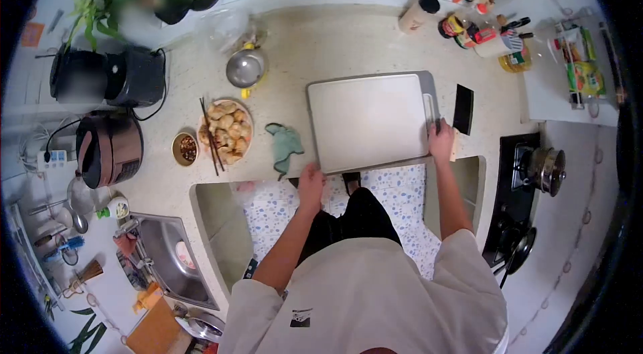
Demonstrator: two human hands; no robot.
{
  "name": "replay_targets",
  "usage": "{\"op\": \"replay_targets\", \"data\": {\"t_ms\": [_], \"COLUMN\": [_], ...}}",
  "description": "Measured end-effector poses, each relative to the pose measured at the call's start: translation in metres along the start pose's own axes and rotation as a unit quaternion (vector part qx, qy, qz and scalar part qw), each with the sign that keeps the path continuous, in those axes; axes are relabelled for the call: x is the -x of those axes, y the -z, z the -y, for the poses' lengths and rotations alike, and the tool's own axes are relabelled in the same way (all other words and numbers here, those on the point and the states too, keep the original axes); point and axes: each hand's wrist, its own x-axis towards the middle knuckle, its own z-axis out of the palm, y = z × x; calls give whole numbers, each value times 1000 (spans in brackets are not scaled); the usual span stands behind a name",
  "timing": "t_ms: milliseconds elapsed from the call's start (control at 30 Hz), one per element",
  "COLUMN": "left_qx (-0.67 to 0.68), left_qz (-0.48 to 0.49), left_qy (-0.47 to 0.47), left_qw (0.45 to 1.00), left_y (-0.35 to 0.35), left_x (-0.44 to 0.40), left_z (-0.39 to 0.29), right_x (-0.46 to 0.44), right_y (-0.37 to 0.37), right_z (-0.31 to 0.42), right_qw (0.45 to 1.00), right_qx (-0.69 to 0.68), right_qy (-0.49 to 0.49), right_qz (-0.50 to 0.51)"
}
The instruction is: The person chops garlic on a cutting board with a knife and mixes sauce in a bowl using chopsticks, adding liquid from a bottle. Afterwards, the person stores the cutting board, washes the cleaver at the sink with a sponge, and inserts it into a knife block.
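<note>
A white cutting board (368,119) with a grey rim lies on the counter in front of me, slightly turned. My left hand (311,186) grips its near left corner, fingers closed at the edge. At the right edge, beside the handle slot, my right hand (441,142) holds the board with its fingers curled over the rim. Left of the board is a crumpled green cloth (286,146). A black flat rectangular object (463,109) lies just beyond my right hand.
Farther left are a plate of browned dumplings (231,131) with chopsticks (210,133) across it, a small sauce bowl (185,148) and a metal bowl (245,68). A sink (171,253) is at lower left. A stove (512,200) with a pot (546,170) stands right.
</note>
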Motion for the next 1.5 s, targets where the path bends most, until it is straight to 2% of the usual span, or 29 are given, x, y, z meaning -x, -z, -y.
{"op": "replay_targets", "data": {"t_ms": [100, 200, 300, 400, 433, 500, 533, 633, 733, 800, 933, 967, 1067, 1100, 1200, 1233, 1333, 1433, 1500], "left_qx": [-35, -47, -104, -143, -80, 49, 82, 174, 266, 344, 496, 460, 427, 439, 468, 487, 522, 511, 533], "left_qz": [-53, -94, -124, -153, -153, -150, -161, -177, -158, -145, -18, -6, -24, 4, -6, -6, -109, -220, -227], "left_qy": [0, -48, -100, -104, -90, -64, -60, -51, -39, -16, -88, -95, -149, -192, -279, -288, -280, -253, -254], "left_qw": [998, 993, 982, 972, 981, 985, 982, 967, 950, 928, 864, 883, 892, 878, 839, 824, 799, 791, 774], "left_y": [-13, -22, -26, -22, -21, -23, -24, -25, -22, -14, 23, 39, 62, 70, 95, 108, 154, 212, 256], "left_x": [9, 8, 7, 1, 1, 2, 5, 26, 63, 88, 148, 163, 204, 214, 254, 263, 295, 339, 358], "left_z": [-12, -2, 9, 18, 21, 25, 26, 23, 8, 10, 26, 42, 87, 102, 114, 122, 146, 146, 172], "right_x": [-23, -35, -43, -50, -43, -30, -26, -15, -13, -14, 2, 5, 45, 63, 128, 154, 234, 310, 362], "right_y": [2, -6, 3, 14, 22, 30, 33, 55, 64, 66, 80, 73, 70, 66, 44, 31, 15, -16, -17], "right_z": [-6, -9, -18, -47, -48, -47, -45, -38, -43, -41, 22, 34, 114, 141, 213, 231, 285, 317, 341], "right_qw": [998, 990, 981, 949, 889, 877, 869, 831, 835, 805, 776, 759, 704, 689, 662, 700, 583, 564, 593], "right_qx": [-17, -39, -152, -187, -354, -405, -430, -469, -456, -488, -471, -474, -482, -472, -440, -395, -406, -384, -350], "right_qy": [-3, -71, -68, -110, -125, -65, -34, -100, -52, -35, -37, -26, -9, -5, 3, 1, -14, 14, -1], "right_qz": [62, 114, 102, 228, 264, 248, 241, 283, 303, 336, 417, 446, 522, 549, 607, 594, 704, 731, 725]}}
